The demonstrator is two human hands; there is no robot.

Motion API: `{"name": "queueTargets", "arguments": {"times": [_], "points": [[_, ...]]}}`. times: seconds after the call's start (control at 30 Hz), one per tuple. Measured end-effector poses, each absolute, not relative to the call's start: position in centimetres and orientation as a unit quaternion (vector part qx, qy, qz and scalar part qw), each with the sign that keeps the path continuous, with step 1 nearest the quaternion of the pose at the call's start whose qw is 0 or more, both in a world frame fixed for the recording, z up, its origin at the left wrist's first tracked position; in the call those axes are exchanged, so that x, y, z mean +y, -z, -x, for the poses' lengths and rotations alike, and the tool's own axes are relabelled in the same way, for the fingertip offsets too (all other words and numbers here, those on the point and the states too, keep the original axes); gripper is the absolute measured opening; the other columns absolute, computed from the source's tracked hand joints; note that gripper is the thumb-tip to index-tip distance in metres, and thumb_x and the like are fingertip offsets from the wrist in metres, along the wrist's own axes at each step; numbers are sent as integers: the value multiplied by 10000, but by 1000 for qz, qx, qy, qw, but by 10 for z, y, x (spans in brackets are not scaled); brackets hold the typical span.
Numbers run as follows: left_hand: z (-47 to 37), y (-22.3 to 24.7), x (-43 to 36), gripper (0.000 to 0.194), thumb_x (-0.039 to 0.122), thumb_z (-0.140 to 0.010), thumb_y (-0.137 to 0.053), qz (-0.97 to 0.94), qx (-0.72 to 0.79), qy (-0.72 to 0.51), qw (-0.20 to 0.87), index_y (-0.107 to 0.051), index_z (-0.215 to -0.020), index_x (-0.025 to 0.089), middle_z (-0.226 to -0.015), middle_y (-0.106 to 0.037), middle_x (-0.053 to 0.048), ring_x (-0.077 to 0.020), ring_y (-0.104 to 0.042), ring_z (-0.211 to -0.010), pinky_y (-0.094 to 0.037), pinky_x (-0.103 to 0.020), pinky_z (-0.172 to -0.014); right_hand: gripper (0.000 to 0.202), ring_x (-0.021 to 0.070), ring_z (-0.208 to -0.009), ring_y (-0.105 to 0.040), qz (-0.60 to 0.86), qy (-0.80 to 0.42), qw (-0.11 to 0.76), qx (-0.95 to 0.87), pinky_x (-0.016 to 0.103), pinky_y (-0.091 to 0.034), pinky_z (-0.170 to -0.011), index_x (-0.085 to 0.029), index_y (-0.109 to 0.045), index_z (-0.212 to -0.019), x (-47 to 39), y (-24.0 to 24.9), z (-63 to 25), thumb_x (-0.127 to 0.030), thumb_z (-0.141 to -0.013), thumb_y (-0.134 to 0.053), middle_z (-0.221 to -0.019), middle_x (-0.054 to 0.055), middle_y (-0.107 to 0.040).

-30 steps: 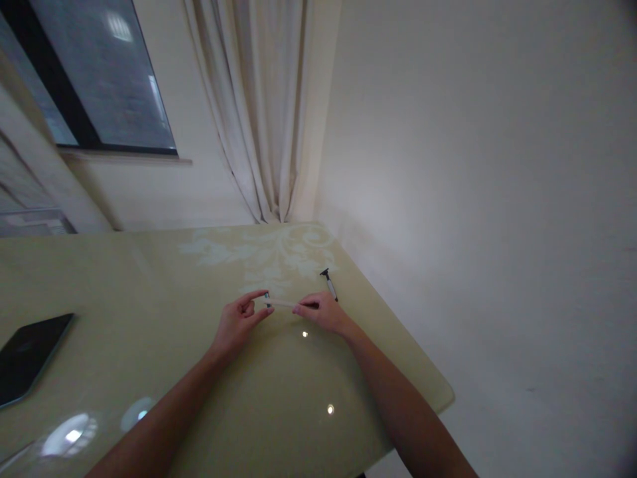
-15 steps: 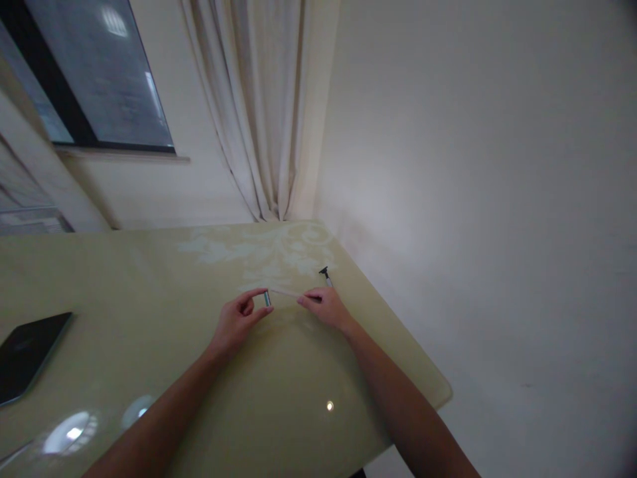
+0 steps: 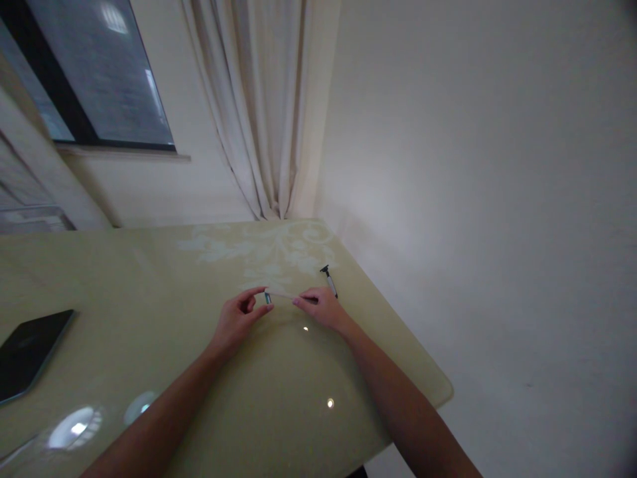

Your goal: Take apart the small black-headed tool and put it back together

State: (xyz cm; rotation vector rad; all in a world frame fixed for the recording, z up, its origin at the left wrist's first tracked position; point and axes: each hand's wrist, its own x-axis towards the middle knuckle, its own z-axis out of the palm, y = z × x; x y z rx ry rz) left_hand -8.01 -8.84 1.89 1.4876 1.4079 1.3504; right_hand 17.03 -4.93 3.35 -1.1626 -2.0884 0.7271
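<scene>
hands on small parts at table corner

left hand (image 3: 237,320) pinched a small teal cap (image 3: 267,298) between thumb and forefinger. right hand (image 3: 321,307) gripped a thin pale tube (image 3: 283,295), its tip just beside the cap. both rested on the glossy table (image 3: 149,345). a black-tipped pen (image 3: 328,281) lay near the right hand. a dark tablet (image 3: 27,352) sat well apart.

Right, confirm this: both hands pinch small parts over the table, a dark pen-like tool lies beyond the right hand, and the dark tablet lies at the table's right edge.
Wrong on one point: the head view shows the dark tablet at the table's left edge. The rest stands: left hand and right hand pinch small parts, pen-like tool beyond the right.
</scene>
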Motion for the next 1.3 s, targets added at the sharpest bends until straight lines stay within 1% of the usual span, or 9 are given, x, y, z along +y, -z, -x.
{"name": "queueTargets", "arguments": {"times": [0.1,0.23,0.5,0.8,0.93,1.0,1.07,1.13,1.3], "points": [[79,-19,-88,641,558,-673,-848,-572,541,-518,335,-784,-1160,147,-639,-330,87,-105,-328,-563,-248,-246,-556,299,128,-619,-513,457,-273,317,-785,261,-323,-591,-153,-820,-821,-48,-33,-171,-373,-962,-676,-660,15,-652],[79,-19,-88,632,539,-685,-841,-577,542,-514,332,-778,-1178,150,-633,-333,89,-105,-334,-563,-255,-241,-557,342,123,-614,-503,431,-299,308,-794,251,-316,-578,-156,-817,-827,-47,-31,-173,-435,-961,-672,-671,8,-650],[80,-19,-89,624,524,-687,-838,-575,544,-512,335,-776,-1176,142,-636,-337,88,-106,-335,-564,-252,-240,-555,309,124,-604,-490,430,-309,302,-793,253,-305,-574,-165,-832,-865,-46,-30,-176,-428,-942,-690,-651,1,-641],[81,-18,-89,621,532,-703,-823,-570,550,-515,327,-768,-1190,151,-649,-341,86,-109,-348,-569,-269,-239,-559,319,121,-594,-467,417,-327,290,-797,250,-302,-573,-170,-807,-809,-49,-32,-172,-429,-935,-670,-620,-19,-585],[85,-16,-87,611,536,-697,-816,-578,554,-514,307,-774,-1166,148,-637,-352,85,-107,-350,-560,-270,-240,-550,367,126,-573,-442,443,-281,338,-781,257,-279,-563,-172,-742,-696,-39,-35,-178,-429,-936,-634,-575,-24,-517],[85,-16,-82,592,539,-702,-803,-599,548,-495,310,-781,-1147,151,-630,-371,80,-110,-367,-558,-282,-241,-548,375,135,-582,-462,463,-260,411,-741,255,-297,-566,-176,-726,-732,-32,-37,-185,-455,-947,-599,-596,-19,-531],[78,-18,-74,561,529,-695,-795,-632,545,-454,312,-795,-1118,161,-628,-411,70,-116,-393,-558,-308,-244,-553,371,147,-598,-500,486,-245,491,-680,250,-337,-573,-178,-725,-858,-25,-38,-192,-483,-968,-544,-652,-8,-583],[64,-21,-63,521,496,-692,-791,-661,557,-404,300,-806,-1104,176,-665,-492,46,-126,-440,-576,-353,-252,-574,372,161,-620,-541,517,-226,536,-629,250,-373,-587,-177,-709,-969,-19,-38,-199,-480,-986,-494,-707,8,-635],[4,-23,-27,450,389,-715,-803,-674,597,-337,273,-814,-1132,218,-872,-692,-29,-176,-602,-725,-454,-281,-693,293,195,-711,-616,618,-177,493,-586,263,-403,-647,-187,-719,-985,-13,-32,-214,-382,-984,-499,-773,41,-705]]}}
